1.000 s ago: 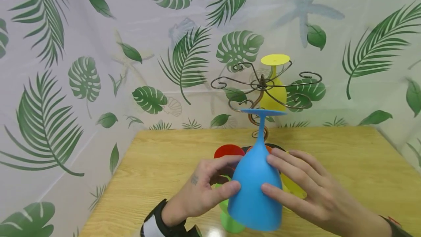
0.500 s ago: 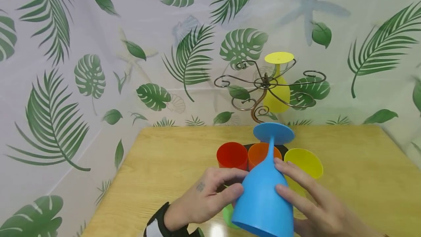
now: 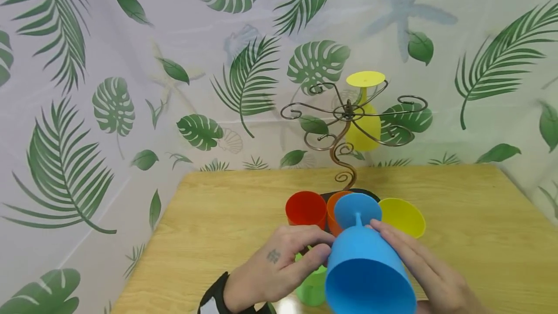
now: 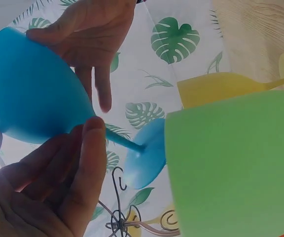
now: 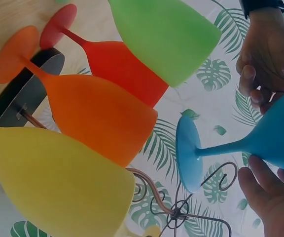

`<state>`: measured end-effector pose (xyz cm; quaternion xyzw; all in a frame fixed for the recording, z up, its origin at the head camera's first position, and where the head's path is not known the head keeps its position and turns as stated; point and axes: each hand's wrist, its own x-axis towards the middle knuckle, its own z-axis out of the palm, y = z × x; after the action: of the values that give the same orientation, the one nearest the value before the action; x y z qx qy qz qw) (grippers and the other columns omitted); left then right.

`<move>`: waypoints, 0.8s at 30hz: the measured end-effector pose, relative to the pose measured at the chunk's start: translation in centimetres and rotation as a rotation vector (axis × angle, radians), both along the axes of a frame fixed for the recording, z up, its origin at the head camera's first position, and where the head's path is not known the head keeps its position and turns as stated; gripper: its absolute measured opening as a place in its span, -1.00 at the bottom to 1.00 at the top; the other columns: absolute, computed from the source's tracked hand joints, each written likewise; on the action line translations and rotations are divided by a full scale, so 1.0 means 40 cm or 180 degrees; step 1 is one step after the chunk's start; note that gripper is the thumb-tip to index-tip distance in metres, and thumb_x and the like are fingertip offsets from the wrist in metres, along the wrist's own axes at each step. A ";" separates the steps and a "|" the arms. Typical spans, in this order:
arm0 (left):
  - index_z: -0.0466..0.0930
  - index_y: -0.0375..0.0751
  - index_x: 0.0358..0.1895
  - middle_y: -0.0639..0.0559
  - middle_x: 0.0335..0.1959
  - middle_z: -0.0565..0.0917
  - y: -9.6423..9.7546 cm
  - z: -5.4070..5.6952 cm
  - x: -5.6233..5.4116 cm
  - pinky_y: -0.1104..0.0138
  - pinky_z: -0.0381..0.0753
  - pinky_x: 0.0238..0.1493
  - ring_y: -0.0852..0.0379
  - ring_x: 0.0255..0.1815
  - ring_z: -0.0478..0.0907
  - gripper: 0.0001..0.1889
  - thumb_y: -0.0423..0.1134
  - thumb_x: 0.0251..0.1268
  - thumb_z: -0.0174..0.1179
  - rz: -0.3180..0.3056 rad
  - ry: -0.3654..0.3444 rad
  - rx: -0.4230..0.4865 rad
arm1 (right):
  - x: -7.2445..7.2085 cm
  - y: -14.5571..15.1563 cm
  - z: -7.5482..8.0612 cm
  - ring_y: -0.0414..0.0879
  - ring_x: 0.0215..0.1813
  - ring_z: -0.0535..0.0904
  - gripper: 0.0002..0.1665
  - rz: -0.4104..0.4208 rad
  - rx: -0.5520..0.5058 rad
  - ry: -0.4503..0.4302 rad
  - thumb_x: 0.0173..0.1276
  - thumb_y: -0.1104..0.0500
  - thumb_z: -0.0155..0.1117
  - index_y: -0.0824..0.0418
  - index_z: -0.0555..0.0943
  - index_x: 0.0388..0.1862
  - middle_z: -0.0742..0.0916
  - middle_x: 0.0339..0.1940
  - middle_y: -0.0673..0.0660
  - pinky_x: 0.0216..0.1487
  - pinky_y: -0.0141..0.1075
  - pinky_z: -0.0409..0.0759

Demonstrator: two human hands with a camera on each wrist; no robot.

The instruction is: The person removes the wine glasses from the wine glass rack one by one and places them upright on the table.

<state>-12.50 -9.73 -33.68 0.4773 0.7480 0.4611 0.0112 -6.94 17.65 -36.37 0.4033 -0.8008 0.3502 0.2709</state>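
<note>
A blue plastic wine glass is between my two hands, tilted so its open mouth faces me and its foot points away. My left hand holds the bowl's left side, with thumb and fingers against it. On the other side, my right hand holds the bowl, its fingers lying along it toward the stem. In the left wrist view the right thumb presses near the rim of the blue wine glass. The right wrist view shows the fingertips of my right hand under the bowl, close to the stem.
Behind stands a curled metal glass rack, a yellow wine glass hanging upside down from it. Red, orange, yellow and green wine glasses stand upright on the wooden table, around the rack's black base.
The blue wine glass has tipped from upside down to nearly lying, its foot lowering away from me and its mouth swinging up toward me. Both hands stay on it.
</note>
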 end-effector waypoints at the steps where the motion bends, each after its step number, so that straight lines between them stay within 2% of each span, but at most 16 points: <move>1: 0.64 -0.24 0.08 -0.05 -0.16 0.77 0.000 0.002 -0.001 0.47 0.72 -0.20 0.36 -0.19 0.69 -0.70 -0.24 0.68 -0.11 -0.0001 0.0031 0.0008 | 0.002 0.000 0.001 -0.28 0.49 0.35 0.40 0.0000 -0.0040 -0.0069 -0.14 -0.21 0.72 0.56 0.27 0.47 0.48 0.50 0.24 0.31 -0.61 0.37; 5: 0.64 -0.22 0.06 -0.05 -0.15 0.77 0.004 0.007 -0.006 0.48 0.71 -0.19 0.31 -0.16 0.68 -0.74 -0.27 0.64 -0.05 0.0070 0.0195 0.0094 | -0.003 -0.003 0.001 -0.30 0.40 0.45 0.47 -0.0004 -0.0191 -0.0142 -0.37 -0.05 0.84 0.53 0.29 0.48 0.55 0.43 0.21 0.23 -0.62 0.46; 7: 0.64 -0.22 0.06 -0.06 -0.12 0.76 0.006 0.004 -0.007 0.46 0.72 -0.17 0.26 -0.12 0.69 -0.78 -0.32 0.61 0.00 0.0120 0.0277 0.0185 | -0.011 -0.003 -0.005 -0.28 0.36 0.51 0.41 0.0031 -0.0277 -0.0087 -0.37 0.01 0.84 0.53 0.33 0.45 0.59 0.37 0.23 0.22 -0.60 0.49; 10: 0.63 -0.23 0.07 -0.08 -0.06 0.75 0.012 -0.005 -0.006 0.43 0.73 -0.13 0.20 -0.06 0.70 -0.81 -0.38 0.56 0.07 0.0212 0.0408 0.0342 | -0.023 0.001 -0.019 -0.30 0.34 0.53 0.18 -0.0068 -0.0288 -0.0023 -0.10 -0.04 0.75 0.47 0.40 0.41 0.63 0.32 0.19 0.24 -0.60 0.48; 13: 0.61 -0.24 0.10 -0.09 0.00 0.73 0.018 -0.015 -0.006 0.41 0.74 -0.08 0.16 0.01 0.71 -0.80 -0.41 0.51 0.13 0.0306 0.0507 0.0473 | -0.038 0.004 -0.035 -0.32 0.30 0.55 -0.03 -0.0177 -0.0296 0.0049 0.17 -0.19 0.53 0.45 0.47 0.34 0.67 0.24 0.18 0.25 -0.59 0.46; 17: 0.58 -0.25 0.16 -0.10 0.05 0.72 0.026 -0.019 -0.012 0.40 0.73 -0.05 0.13 0.04 0.72 -0.74 -0.43 0.47 0.17 0.0373 0.0575 0.0574 | -0.064 0.005 -0.055 -0.34 0.25 0.56 -0.06 -0.0193 -0.0460 0.0242 0.28 -0.29 0.38 0.51 0.52 0.23 0.70 0.15 0.19 0.26 -0.60 0.44; 19: 0.55 -0.26 0.20 -0.12 0.07 0.71 0.029 -0.018 -0.017 0.38 0.74 -0.04 0.13 0.06 0.72 -0.69 -0.44 0.46 0.18 0.0350 0.0577 0.0597 | -0.076 0.006 -0.064 -0.34 0.26 0.55 -0.03 -0.0163 -0.0555 0.0361 0.29 -0.30 0.37 0.57 0.51 0.19 0.70 0.14 0.19 0.28 -0.60 0.43; 24: 0.44 -0.32 0.34 -0.19 0.20 0.65 0.032 -0.014 -0.024 0.36 0.73 0.01 0.09 0.13 0.69 -0.50 -0.49 0.36 0.26 0.0059 0.0605 0.0556 | -0.072 0.018 -0.073 -0.36 0.30 0.52 0.04 -0.0207 -0.0593 0.0258 0.24 -0.31 0.41 0.61 0.46 0.22 0.67 0.21 0.11 0.29 -0.61 0.41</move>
<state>-13.47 -8.46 -34.23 0.5111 0.7070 0.4773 -0.1056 -9.83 18.36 -39.31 0.3639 -0.7659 0.3976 0.3507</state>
